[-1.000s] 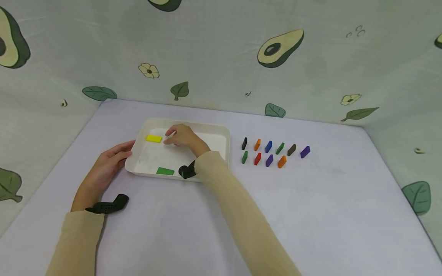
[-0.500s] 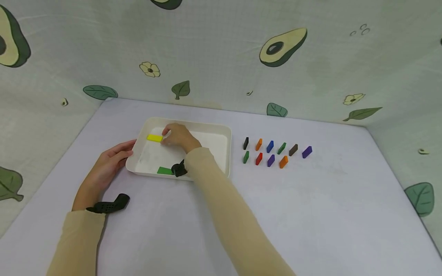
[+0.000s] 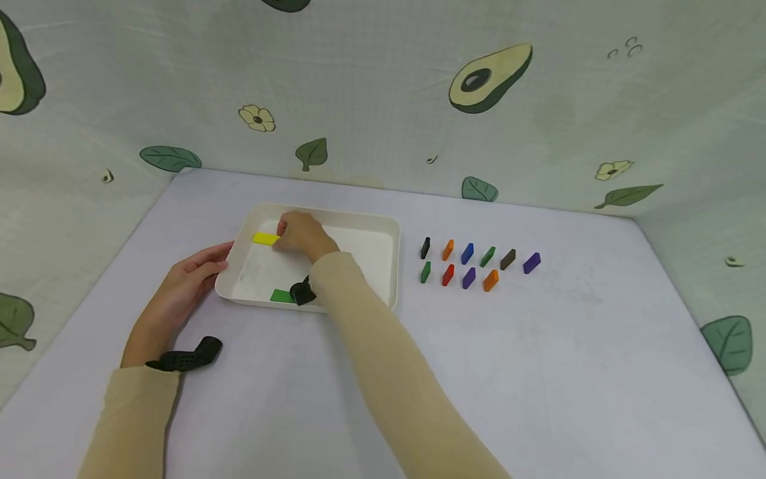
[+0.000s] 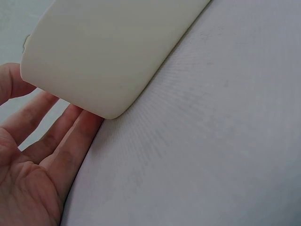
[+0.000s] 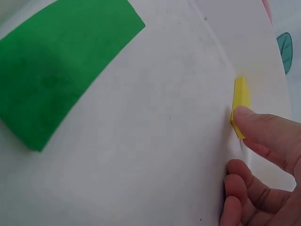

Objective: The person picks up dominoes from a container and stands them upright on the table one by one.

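In the head view a white tray [image 3: 365,256] stands on the table's left half. A yellow domino block [image 3: 264,238] lies flat near its far left corner. My right hand [image 3: 304,235] reaches into the tray and pinches the block's right end; the right wrist view shows the thumb [image 5: 254,123] on its face and a finger behind. A green domino block [image 3: 281,296] lies by the tray's near wall, partly hidden by the black wrist camera. My left hand [image 3: 182,287] touches the tray's left end with fairly straight fingers [image 4: 70,136], partly hidden by the tray in the left wrist view.
Right of the tray, several small coloured blocks stand upright in two rows on the white table [image 3: 538,372], among them a black block [image 3: 425,248], a red block [image 3: 448,275] and a brown block [image 3: 508,259]. A cloth with printed avocados hangs behind and beside the table.
My right hand has moved left to the yellow domino block and taken its right end between thumb and finger. My left hand stays at the tray.
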Available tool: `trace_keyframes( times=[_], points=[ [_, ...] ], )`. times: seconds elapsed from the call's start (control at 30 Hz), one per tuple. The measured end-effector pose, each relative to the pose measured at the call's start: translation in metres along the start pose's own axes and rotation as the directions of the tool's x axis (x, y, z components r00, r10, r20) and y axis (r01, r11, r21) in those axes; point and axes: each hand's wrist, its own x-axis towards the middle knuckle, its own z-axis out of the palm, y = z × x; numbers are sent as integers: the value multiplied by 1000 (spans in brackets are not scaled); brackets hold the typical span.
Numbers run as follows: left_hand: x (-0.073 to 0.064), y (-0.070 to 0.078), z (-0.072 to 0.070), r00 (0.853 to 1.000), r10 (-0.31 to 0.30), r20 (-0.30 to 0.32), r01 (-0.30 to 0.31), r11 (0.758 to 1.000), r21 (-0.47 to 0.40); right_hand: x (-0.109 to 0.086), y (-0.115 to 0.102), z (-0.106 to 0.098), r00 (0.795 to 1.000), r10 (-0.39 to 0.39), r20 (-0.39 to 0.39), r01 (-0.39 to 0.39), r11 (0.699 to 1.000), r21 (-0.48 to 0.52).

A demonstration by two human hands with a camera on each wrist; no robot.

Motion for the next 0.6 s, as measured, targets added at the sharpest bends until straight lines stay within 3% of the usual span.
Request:
trace_keyframes(
  times=[0.37,0.6],
  points=[
    [0,0,0,1000,-2,7,1,1000,2,-1,-3,-1,1000,0,-1,-1,998,-70],
    [0,-1,0,1000,5,10,-5,1000,1,-2,-4,-1,999,33,-4,-33,998,-59]
  ],
)
